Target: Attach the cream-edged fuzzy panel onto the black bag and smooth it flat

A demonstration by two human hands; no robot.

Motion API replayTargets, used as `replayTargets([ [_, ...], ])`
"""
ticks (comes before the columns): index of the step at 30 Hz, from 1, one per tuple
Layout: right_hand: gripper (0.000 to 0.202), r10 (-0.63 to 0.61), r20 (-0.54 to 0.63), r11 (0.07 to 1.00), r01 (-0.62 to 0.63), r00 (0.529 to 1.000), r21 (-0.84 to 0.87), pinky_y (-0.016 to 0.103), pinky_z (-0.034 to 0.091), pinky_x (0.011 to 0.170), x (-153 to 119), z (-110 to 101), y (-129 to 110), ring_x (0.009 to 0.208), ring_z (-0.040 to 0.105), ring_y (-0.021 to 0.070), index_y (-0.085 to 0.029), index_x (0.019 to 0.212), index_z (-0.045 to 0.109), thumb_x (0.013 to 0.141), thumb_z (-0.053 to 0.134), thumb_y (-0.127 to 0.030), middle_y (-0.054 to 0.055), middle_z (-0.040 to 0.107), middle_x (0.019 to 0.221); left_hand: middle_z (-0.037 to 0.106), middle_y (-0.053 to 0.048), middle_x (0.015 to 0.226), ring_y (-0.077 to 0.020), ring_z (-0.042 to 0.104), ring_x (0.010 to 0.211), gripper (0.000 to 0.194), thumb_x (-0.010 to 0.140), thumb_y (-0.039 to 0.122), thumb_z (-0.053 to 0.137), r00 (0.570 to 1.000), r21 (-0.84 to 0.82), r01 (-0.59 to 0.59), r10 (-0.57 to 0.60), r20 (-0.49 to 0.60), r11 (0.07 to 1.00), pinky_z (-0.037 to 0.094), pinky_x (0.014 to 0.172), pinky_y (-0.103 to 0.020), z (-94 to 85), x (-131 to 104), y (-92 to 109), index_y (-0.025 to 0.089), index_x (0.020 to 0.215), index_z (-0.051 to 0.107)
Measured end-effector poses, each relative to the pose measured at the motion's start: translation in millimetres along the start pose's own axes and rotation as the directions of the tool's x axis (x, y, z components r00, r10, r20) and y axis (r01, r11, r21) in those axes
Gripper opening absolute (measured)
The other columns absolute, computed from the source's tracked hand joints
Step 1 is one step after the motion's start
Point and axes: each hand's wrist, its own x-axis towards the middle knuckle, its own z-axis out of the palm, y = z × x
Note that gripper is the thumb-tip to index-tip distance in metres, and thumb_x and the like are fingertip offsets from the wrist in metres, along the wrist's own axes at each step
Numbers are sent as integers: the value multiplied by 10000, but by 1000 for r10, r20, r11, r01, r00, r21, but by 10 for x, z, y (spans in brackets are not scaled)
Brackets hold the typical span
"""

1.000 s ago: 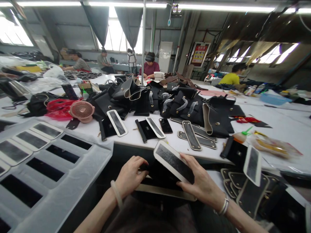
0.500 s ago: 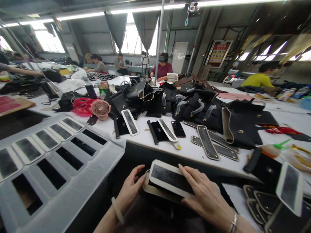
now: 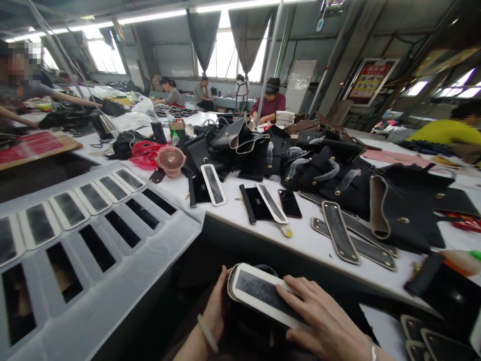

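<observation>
A white-edged panel with a dark centre [image 3: 263,291] lies over the opening of a black bag [image 3: 244,313] low in the view, close to my body. The bag's pale rim shows around the panel's left end. My left hand [image 3: 216,306] holds the bag's left end, its fingers partly hidden behind it. Across the panel's right part lies my right hand [image 3: 319,313], its fingers on the top face and the thumb along the near edge.
Similar panels [image 3: 71,208] lie on a slotted white sheet [image 3: 150,240] at left. Black bags [image 3: 326,165], a pink fan [image 3: 171,160], a phone [image 3: 289,203] and dark straps [image 3: 340,233] cover the table. Several people work farther back.
The view has turned right. The panel now sits lower and more evenly over the bag's opening, and my left hand has closed in on the bag's end.
</observation>
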Motion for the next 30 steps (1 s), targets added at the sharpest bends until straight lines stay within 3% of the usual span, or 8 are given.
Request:
replayTargets([
  [3,639,-79,-31,996,78,996,-42,508,493,969,-7,30,62,1185,562,346,-294,1378,484,777,696,-333,127,536,1377,738,-86,974,-305,666,939,611,812,596,595,996,-236,89,-84,32,968,442,895,-402,102,10,-7,171,1251,579],
  [6,457,-136,-55,986,130,989,-104,478,517,960,-5,14,79,1169,588,295,-295,1352,508,896,532,-293,87,532,1390,745,-85,958,-313,681,901,561,814,535,633,996,-326,85,-80,28,942,434,917,-429,154,4,-14,164,1233,598],
  [12,511,-259,-106,946,230,960,-230,379,582,860,2,2,51,1082,640,249,-235,1408,446,907,514,-313,23,537,1388,745,-92,968,-316,677,919,516,807,540,641,997,-368,68,-73,0,927,430,929,-425,168,31,-59,134,1125,662],
  [18,477,-329,-172,898,251,929,-363,364,596,823,7,111,41,1087,644,273,-172,1333,538,870,555,-285,48,561,1349,743,-67,955,-292,665,951,531,798,535,652,999,-332,-10,-6,-47,943,423,940,-397,145,94,-98,163,1177,648],
  [24,435,-282,-168,920,216,945,-326,404,590,867,-46,221,52,1197,565,319,-205,1294,585,867,545,-274,47,541,1361,730,-69,1016,-287,667,929,565,788,548,650,999,-290,-23,15,-31,957,423,939,-398,119,112,-95,180,1216,634],
  [30,417,-108,-79,987,97,991,-131,475,533,953,-40,279,85,1311,438,325,-289,1352,531,949,426,-307,27,442,1440,730,-69,1028,-289,647,994,529,837,536,588,997,-228,-52,36,-72,972,434,921,-383,120,124,-92,165,1211,634],
])
